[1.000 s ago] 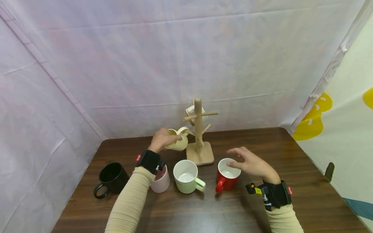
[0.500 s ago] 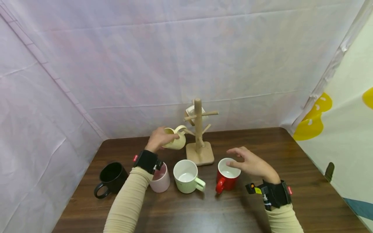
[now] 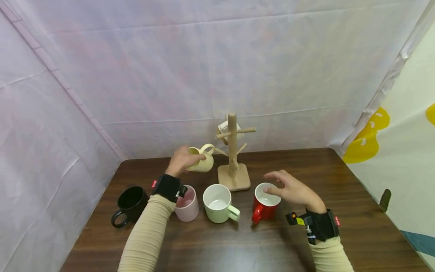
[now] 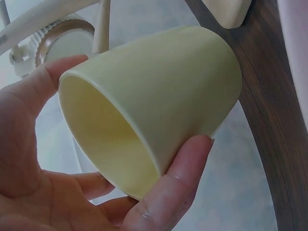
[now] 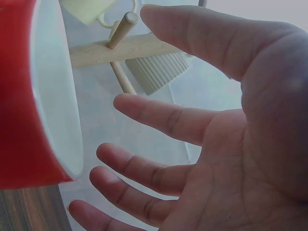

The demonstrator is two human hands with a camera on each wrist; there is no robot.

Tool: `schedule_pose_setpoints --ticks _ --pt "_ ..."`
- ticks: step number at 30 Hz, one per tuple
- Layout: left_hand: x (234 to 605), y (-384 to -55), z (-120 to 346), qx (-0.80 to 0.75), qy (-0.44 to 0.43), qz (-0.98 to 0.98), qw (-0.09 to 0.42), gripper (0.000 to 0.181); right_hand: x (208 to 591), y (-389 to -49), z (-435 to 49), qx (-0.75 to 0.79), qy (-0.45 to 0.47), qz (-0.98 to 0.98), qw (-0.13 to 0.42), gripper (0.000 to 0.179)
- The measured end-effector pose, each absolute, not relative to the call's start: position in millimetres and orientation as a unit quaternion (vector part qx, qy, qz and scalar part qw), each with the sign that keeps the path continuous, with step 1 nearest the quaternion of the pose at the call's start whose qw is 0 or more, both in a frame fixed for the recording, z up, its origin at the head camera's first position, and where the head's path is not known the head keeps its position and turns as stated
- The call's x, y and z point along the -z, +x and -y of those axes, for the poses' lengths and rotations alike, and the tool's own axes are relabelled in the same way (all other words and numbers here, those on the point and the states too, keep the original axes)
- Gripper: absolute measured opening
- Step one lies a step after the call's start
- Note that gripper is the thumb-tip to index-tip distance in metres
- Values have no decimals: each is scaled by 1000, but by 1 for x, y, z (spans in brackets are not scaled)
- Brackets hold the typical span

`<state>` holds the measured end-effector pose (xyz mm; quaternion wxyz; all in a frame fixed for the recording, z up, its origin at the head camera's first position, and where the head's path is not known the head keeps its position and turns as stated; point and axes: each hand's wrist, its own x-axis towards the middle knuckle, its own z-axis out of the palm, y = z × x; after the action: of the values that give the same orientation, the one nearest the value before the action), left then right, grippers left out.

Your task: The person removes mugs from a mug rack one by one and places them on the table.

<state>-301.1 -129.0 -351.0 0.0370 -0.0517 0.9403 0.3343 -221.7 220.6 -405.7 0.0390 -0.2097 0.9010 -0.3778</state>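
In the head view my left hand (image 3: 181, 160) grips a pale yellow mug (image 3: 203, 162) near its rim. The mug is off the table and tilted, mouth toward my palm, handle up and toward the wooden mug rack (image 3: 232, 147). The handle lies close to a lower left peg (image 3: 221, 152); whether they touch I cannot tell. In the left wrist view thumb and fingers lie round the rim of the yellow mug (image 4: 168, 82). My right hand (image 3: 293, 190) hovers by a red mug (image 3: 265, 206), fingers spread and holding nothing, as the right wrist view confirms.
A ribbed white mug (image 3: 224, 128) hangs on the rack's far side. Along the brown table (image 3: 210, 249) stand a black mug (image 3: 132, 207), a pink mug (image 3: 188, 209) partly behind my left wrist, and a light green mug (image 3: 218, 207). A cloth backdrop (image 3: 204, 75) rises behind.
My left hand has drawn the yellow mug a little to the left, away from the rack's post. The right hand has stayed beside the red mug.
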Motion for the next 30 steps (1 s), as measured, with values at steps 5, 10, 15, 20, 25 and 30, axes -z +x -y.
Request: schedule_pose_setpoints --ticks 5,10,15,20,25,30 --pt "348 -299 132 -326 -50 -943 42 62 404 -222 -220 380 -209 -900 45 53" --pt "348 -296 136 -318 -41 -946 50 67 403 -221 -220 375 -206 -902 47 54" --pt "349 -293 137 -316 -40 -946 59 72 403 -220 -220 377 -205 -902 49 53" --pt "349 -290 140 -309 -42 -948 63 73 403 -219 -219 380 -206 -900 51 53" --pt "346 -287 141 -306 -38 -949 70 77 404 -219 -218 384 -210 -898 49 52" --pt "340 -285 143 -306 -27 -949 71 82 404 -221 -218 383 -214 -897 41 52"
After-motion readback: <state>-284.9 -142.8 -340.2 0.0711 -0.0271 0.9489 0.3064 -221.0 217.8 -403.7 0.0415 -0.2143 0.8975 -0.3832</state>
